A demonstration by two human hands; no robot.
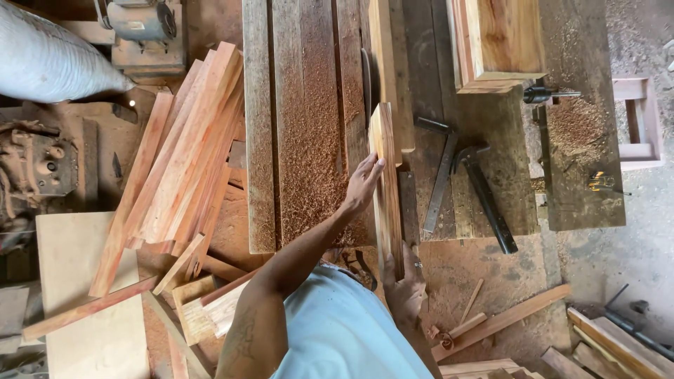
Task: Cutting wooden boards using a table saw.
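I note a stack of reddish wood strips lying well to the left of my hands, beside the sawdust-covered workbench. My left hand rests flat, fingers extended, against the left face of a narrow wooden board standing on edge on the bench. My right hand is closed around the near end of that same board, below the left hand. Just right of the board lie a metal square and a dark hammer. Farther right and beyond, a wooden box frame sits on the bench.
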